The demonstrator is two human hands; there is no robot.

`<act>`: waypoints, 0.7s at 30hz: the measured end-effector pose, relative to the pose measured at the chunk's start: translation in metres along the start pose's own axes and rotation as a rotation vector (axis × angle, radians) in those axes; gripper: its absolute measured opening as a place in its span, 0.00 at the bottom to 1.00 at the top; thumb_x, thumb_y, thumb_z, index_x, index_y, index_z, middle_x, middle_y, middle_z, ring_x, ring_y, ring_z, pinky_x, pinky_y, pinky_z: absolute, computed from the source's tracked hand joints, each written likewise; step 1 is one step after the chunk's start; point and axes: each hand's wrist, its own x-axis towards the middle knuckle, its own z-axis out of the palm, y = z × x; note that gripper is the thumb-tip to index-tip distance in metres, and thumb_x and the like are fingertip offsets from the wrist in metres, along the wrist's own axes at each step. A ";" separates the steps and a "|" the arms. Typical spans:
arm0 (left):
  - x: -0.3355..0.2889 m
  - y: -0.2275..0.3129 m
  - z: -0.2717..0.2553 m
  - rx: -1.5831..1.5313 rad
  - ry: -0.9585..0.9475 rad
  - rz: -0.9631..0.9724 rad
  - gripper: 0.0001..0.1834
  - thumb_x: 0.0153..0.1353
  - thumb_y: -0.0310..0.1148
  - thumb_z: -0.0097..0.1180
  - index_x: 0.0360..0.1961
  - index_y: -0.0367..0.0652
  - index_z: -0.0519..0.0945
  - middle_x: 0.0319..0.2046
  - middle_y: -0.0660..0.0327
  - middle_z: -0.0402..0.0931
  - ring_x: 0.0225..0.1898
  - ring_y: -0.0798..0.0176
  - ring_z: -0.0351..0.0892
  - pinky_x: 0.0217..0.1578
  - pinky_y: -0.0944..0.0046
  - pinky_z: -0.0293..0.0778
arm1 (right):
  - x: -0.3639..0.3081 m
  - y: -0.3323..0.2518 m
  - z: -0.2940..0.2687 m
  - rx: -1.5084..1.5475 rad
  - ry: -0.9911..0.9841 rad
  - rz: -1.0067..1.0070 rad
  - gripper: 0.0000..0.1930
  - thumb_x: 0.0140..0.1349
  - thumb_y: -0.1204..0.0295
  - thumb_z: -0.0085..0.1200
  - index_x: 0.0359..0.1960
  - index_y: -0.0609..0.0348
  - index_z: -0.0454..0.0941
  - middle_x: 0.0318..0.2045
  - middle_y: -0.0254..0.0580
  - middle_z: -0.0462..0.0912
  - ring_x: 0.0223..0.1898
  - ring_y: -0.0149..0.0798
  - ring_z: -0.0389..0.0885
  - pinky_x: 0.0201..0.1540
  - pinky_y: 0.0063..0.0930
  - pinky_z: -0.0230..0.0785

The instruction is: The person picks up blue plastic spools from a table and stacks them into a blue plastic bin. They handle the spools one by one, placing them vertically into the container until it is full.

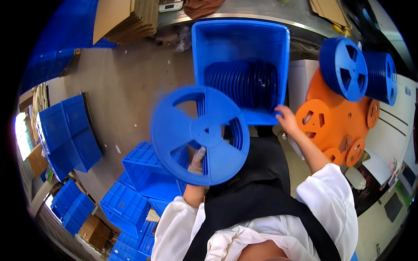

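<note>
My left hand (pixel 197 162) is closed on a stack of blue plastic reels (pixel 220 124), with its fingers through a cut-out near the hub. The front reel faces up, showing three wide openings, and the edges of more reels show behind it. A blue plastic bin (pixel 284 56) stands ahead of me; a row of dark blue reels (pixel 237 80) sits on edge inside it. At the bin's near right corner is my right hand (pixel 286 118), fingers apart and holding nothing, the fingertips at the rim. Whether they press on it I cannot tell.
To the right, an orange machine plate (pixel 335 113) carries orange discs and two stacks of blue reels (pixel 348 69). Blue crates (pixel 126 204) are piled at the lower left. A metal bench (pixel 257 11) runs behind the bin, with cardboard sheets (pixel 126 21) at its left.
</note>
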 end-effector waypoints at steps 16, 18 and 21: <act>0.036 -0.088 -0.125 -0.460 0.308 -0.193 0.39 0.54 0.41 0.69 0.63 0.42 0.65 0.55 0.50 0.74 0.56 0.51 0.74 0.58 0.53 0.71 | 0.303 -0.091 0.277 -0.564 -0.395 -0.404 0.35 0.57 0.69 0.59 0.68 0.51 0.60 0.70 0.42 0.58 0.71 0.48 0.55 0.67 0.51 0.56; 0.042 -0.093 -0.132 -0.468 0.324 -0.211 0.40 0.54 0.40 0.69 0.64 0.43 0.63 0.55 0.50 0.74 0.56 0.51 0.74 0.57 0.54 0.71 | 0.323 -0.090 0.298 -0.723 -0.420 -0.488 0.35 0.59 0.67 0.59 0.68 0.49 0.60 0.70 0.40 0.58 0.73 0.46 0.53 0.69 0.51 0.53; 0.051 -0.096 -0.138 -0.466 0.340 -0.224 0.41 0.54 0.39 0.69 0.65 0.44 0.61 0.55 0.51 0.74 0.55 0.52 0.75 0.56 0.54 0.72 | 0.327 -0.098 0.293 -0.850 -0.440 -0.540 0.32 0.60 0.64 0.58 0.67 0.47 0.63 0.69 0.39 0.60 0.73 0.45 0.51 0.71 0.51 0.49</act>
